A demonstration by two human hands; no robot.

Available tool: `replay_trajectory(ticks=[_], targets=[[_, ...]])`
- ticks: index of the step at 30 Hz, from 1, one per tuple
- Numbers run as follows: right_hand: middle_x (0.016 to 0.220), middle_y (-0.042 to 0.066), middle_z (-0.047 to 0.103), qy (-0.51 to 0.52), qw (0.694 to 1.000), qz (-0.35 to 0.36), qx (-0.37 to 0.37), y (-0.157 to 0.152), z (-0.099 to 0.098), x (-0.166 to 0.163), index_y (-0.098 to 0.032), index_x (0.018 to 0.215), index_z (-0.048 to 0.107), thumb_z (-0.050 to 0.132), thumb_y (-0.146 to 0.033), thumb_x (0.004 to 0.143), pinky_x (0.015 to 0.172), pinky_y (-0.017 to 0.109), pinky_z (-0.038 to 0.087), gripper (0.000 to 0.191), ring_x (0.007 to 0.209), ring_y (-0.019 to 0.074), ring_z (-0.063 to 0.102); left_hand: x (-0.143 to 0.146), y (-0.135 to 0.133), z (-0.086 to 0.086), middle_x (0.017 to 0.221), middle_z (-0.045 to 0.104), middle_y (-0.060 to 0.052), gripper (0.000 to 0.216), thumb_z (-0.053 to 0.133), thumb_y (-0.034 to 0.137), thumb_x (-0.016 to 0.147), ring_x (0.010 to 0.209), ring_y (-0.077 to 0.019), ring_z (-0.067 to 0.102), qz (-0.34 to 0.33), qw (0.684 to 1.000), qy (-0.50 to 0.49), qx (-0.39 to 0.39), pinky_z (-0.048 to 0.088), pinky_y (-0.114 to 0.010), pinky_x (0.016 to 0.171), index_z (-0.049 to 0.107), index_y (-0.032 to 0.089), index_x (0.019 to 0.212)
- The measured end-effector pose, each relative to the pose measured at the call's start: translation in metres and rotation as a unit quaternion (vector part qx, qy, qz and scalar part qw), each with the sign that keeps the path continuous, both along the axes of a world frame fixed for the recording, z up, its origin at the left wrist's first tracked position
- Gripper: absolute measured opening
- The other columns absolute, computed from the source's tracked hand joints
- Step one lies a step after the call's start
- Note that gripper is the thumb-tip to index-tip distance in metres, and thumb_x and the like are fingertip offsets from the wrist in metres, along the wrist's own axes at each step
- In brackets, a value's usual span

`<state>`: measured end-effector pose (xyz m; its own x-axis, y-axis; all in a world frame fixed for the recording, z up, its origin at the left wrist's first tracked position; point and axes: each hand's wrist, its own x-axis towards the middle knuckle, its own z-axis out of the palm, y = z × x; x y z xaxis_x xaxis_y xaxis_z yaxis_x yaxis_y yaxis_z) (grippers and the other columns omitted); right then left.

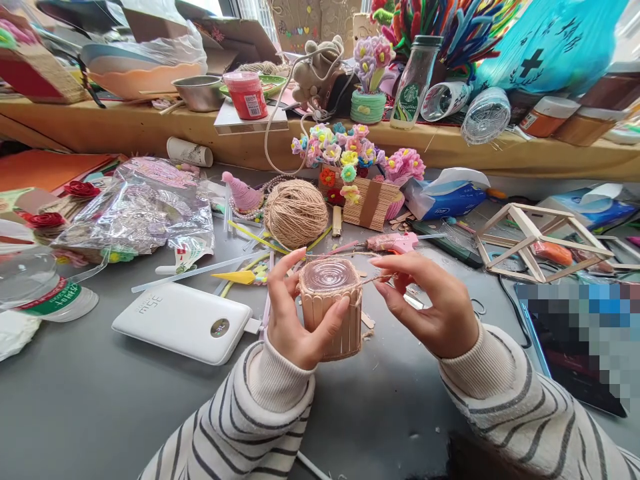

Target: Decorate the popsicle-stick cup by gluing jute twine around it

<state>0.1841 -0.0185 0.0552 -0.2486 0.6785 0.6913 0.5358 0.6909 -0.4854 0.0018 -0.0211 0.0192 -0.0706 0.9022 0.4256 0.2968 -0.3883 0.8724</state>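
Head view. The cup (345,337) is in the left hand (297,330), near the middle of the desk (380,413); whether its lower edge touches the desk cannot be told. The left thumb and fingers grasp its sides. The right hand (435,307), just right of the cup, pinches a strand of twine (369,281) between thumb and forefinger, the strand reaching the cup's upper rim.

Risks, as judged: slack in the strand could let the twine slip over the rim; a hard pull could loosen a stick or twist the cup in its grip. The glue gun (393,242) behind the cup could snag the strand; whether it is hot cannot be told.

Materials: flat, round-ended wooden sticks stand side by side around the cup; its upper face is clear, glossy and ringed. The twine is coarse and fibrous, matching the round ball (297,215) behind the cup. Left of the cup lies a smooth white power bank (183,323).
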Motion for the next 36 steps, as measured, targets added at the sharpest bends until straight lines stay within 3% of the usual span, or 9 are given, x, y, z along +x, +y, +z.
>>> replay_trajectory(ticks=[4, 9, 13, 18, 21, 24, 27, 30, 36], targets=[[0.090, 0.005, 0.064, 0.003, 1.000, 0.009, -0.021, 0.001, 0.004, 0.005, -0.016, 0.106, 0.059, 0.060, -0.015, 0.084, 0.054, 0.022, 0.052, 0.022, 0.063, 0.0090, 0.056, -0.005, 0.002, 0.001, 0.126, 0.055, -0.016, 0.071, 0.070, 0.043, 0.072, 0.117, -0.0287, 0.056, -0.038, 0.998, -0.016, -0.046, 0.045, -0.048, 0.099, 0.035, 0.018, 0.130], [0.095, 0.006, 0.064, -0.011, 0.999, -0.030, -0.034, 0.002, 0.010, 0.012, -0.018, 0.101, 0.061, 0.055, -0.022, 0.089, 0.052, 0.021, 0.053, 0.015, 0.064, 0.0091, 0.059, -0.006, 0.001, 0.001, 0.113, 0.064, -0.013, 0.081, 0.074, 0.046, 0.066, 0.105, -0.0289, 0.062, -0.047, 0.993, -0.032, -0.105, 0.048, -0.047, 0.096, 0.038, 0.017, 0.132], [0.092, 0.006, 0.067, -0.033, 0.998, -0.049, -0.030, 0.006, 0.009, 0.014, -0.018, 0.098, 0.062, 0.052, -0.027, 0.091, 0.052, 0.022, 0.050, 0.015, 0.060, 0.0090, 0.058, -0.011, 0.003, -0.006, 0.114, 0.062, -0.013, 0.085, 0.077, 0.042, 0.063, 0.108, -0.0286, 0.061, -0.042, 0.999, -0.014, -0.021, 0.048, -0.045, 0.096, 0.036, 0.017, 0.133], [0.089, 0.006, 0.070, -0.100, 0.989, -0.075, -0.074, 0.017, 0.005, 0.027, -0.017, 0.089, 0.066, 0.050, -0.028, 0.091, 0.055, 0.022, 0.048, 0.019, 0.062, 0.0109, 0.060, -0.019, 0.006, -0.021, 0.122, 0.056, -0.016, 0.096, 0.081, 0.032, 0.060, 0.110, -0.0318, 0.060, -0.039, 0.985, 0.117, 0.119, 0.048, -0.048, 0.096, 0.027, 0.019, 0.139], [0.082, 0.005, 0.069, -0.216, 0.939, -0.210, -0.166, 0.025, 0.003, 0.045, -0.020, 0.083, 0.067, 0.048, -0.035, 0.089, 0.065, 0.028, 0.047, 0.025, 0.066, 0.0148, 0.061, -0.016, 0.004, -0.025, 0.125, 0.054, -0.018, 0.089, 0.075, 0.038, 0.067, 0.112, -0.0330, 0.059, 0.004, 0.989, 0.115, 0.090, 0.046, -0.052, 0.097, 0.028, 0.018, 0.139], [0.075, 0.007, 0.067, -0.259, 0.895, -0.287, -0.223, 0.031, -0.001, 0.061, -0.019, 0.072, 0.065, 0.050, -0.040, 0.086, 0.059, 0.031, 0.042, 0.029, 0.066, 0.0204, 0.061, -0.013, 0.003, -0.025, 0.124, 0.055, -0.018, 0.086, 0.073, 0.040, 0.068, 0.113, -0.0334, 0.058, 0.014, 0.992, 0.102, 0.074, 0.045, -0.053, 0.099, 0.028, 0.017, 0.138], [0.068, 0.007, 0.063, -0.283, 0.862, -0.319, -0.274, 0.033, -0.009, 0.065, -0.020, 0.062, 0.060, 0.057, -0.044, 0.082, 0.056, 0.032, 0.038, 0.032, 0.062, 0.0225, 0.060, -0.014, 0.004, -0.022, 0.125, 0.054, -0.018, 0.083, 0.073, 0.032, 0.068, 0.116, -0.0340, 0.057, -0.010, 0.990, 0.099, 0.104, 0.044, -0.054, 0.101, 0.030, 0.018, 0.138], [0.073, 0.008, 0.064, -0.290, 0.838, -0.338, -0.315, 0.036, -0.018, 0.062, -0.019, 0.068, 0.058, 0.059, -0.051, 0.080, 0.058, 0.031, 0.039, 0.033, 0.068, 0.0238, 0.062, -0.017, 0.006, -0.017, 0.128, 0.052, -0.017, 0.082, 0.075, 0.027, 0.066, 0.116, -0.0337, 0.057, -0.030, 0.984, 0.122, 0.128, 0.045, -0.054, 0.101, 0.034, 0.019, 0.136], [0.076, 0.009, 0.067, -0.275, 0.819, -0.334, -0.376, 0.048, -0.033, 0.061, -0.018, 0.077, 0.056, 0.058, -0.057, 0.079, 0.059, 0.030, 0.041, 0.039, 0.074, 0.0249, 0.065, -0.018, 0.005, -0.004, 0.125, 0.052, -0.014, 0.079, 0.076, 0.029, 0.066, 0.119, -0.0319, 0.053, -0.028, 0.969, 0.180, 0.166, 0.046, -0.049, 0.101, 0.038, 0.019, 0.134]])
